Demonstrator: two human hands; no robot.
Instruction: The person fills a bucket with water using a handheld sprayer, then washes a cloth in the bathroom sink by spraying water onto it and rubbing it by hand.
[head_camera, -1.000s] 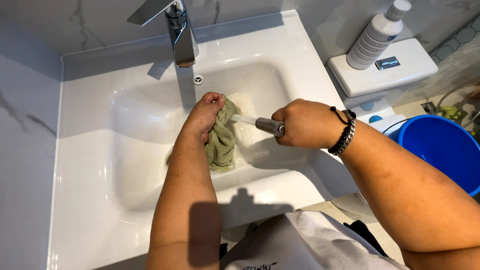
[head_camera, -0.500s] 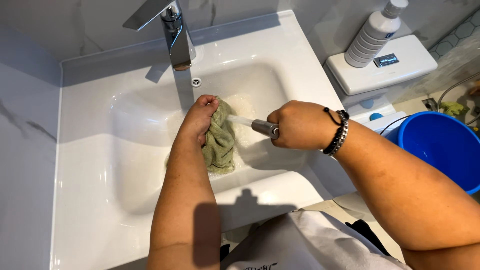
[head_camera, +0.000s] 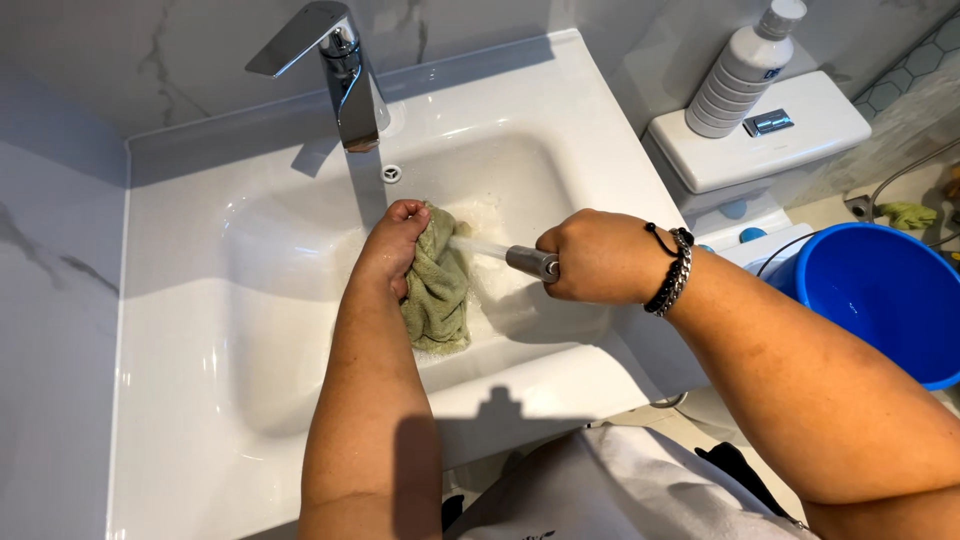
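My left hand (head_camera: 393, 243) grips a green cloth (head_camera: 437, 293) and holds it hanging inside the white sink basin (head_camera: 250, 300). In my right hand (head_camera: 595, 255) is a metal spray nozzle (head_camera: 531, 263), its tip aimed at the cloth. A thin jet of water runs from the nozzle onto the cloth, and foam or splashing water lies on the basin floor behind it. A dark beaded bracelet sits on my right wrist.
A chrome tap (head_camera: 335, 65) stands at the back of the sink above an overflow hole (head_camera: 392, 173). Right of the sink is a white toilet cistern (head_camera: 770, 150) with a ribbed white bottle (head_camera: 740, 75) on it. A blue bucket (head_camera: 880, 300) stands at the right edge.
The cloth has shifted slightly in my left hand while the jet keeps hitting it. Both hands stay over the basin in nearly the same place.
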